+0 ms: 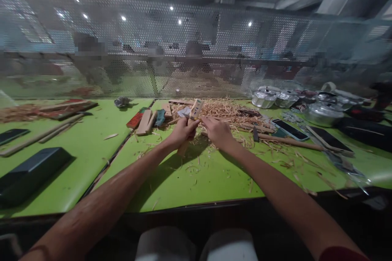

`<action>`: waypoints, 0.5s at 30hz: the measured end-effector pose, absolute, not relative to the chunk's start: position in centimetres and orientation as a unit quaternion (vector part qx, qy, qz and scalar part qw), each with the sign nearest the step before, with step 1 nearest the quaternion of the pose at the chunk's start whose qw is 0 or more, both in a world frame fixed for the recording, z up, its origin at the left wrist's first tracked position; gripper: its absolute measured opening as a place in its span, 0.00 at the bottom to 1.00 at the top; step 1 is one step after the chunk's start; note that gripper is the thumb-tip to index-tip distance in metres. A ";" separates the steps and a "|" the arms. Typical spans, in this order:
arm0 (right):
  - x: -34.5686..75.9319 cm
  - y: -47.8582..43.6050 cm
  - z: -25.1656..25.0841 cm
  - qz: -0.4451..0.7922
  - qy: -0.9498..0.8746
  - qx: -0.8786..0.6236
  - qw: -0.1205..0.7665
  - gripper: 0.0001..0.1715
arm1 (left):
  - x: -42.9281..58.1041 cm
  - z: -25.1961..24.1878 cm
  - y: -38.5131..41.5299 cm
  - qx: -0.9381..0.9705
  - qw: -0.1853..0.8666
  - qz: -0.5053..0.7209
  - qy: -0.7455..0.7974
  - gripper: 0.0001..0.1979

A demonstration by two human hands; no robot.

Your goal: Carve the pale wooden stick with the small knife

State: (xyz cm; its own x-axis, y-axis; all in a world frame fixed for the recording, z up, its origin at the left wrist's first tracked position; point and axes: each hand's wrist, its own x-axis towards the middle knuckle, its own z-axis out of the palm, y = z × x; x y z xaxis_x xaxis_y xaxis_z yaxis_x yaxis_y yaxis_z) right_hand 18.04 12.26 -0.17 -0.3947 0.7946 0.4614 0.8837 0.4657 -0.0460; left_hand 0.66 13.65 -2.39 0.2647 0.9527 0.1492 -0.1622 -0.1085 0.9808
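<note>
both forearms outstretched, left hand (pixel 181 132) gripping wooden stick (pixel 190 124)

I see a pale wood stick (pixel 192 124), flat and narrow, tilted steeply, top end w/ dark marks leaning right & away above my fingers (pixel 190 127). Mid section is wrapped by left fingers; lower end pokes out below them, resting on the bench. Right fingertips touch its right edge.

No text or label can be read
</note>
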 end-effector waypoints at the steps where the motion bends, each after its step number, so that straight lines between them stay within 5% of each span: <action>1: 17.9 11.9 0.1 -0.104 -0.829 -0.518 0.185 0.27 | 0.7 -2.5 13.7 0.555 0.566 0.494 0.357 0.26; 6: 16.8 10.2 0.6 -0.099 -0.819 -0.556 0.103 0.31 | 1.1 -2.7 13.5 0.539 0.556 0.511 0.375 0.29; 15: 16.2 10.9 -0.3 -0.088 -0.793 -0.581 0.163 0.27 | 1.7 -2.1 13.1 0.505 0.564 0.543 0.363 0.28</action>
State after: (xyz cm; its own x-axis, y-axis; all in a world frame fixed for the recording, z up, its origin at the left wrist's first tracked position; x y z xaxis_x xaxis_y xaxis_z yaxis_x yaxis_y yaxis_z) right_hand 16.18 10.87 -0.28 -0.2716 0.8925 0.3600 0.9496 0.3093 -0.0504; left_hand 1.72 13.09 -2.11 0.1481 0.9792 0.1388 -0.2457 -0.0995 0.9642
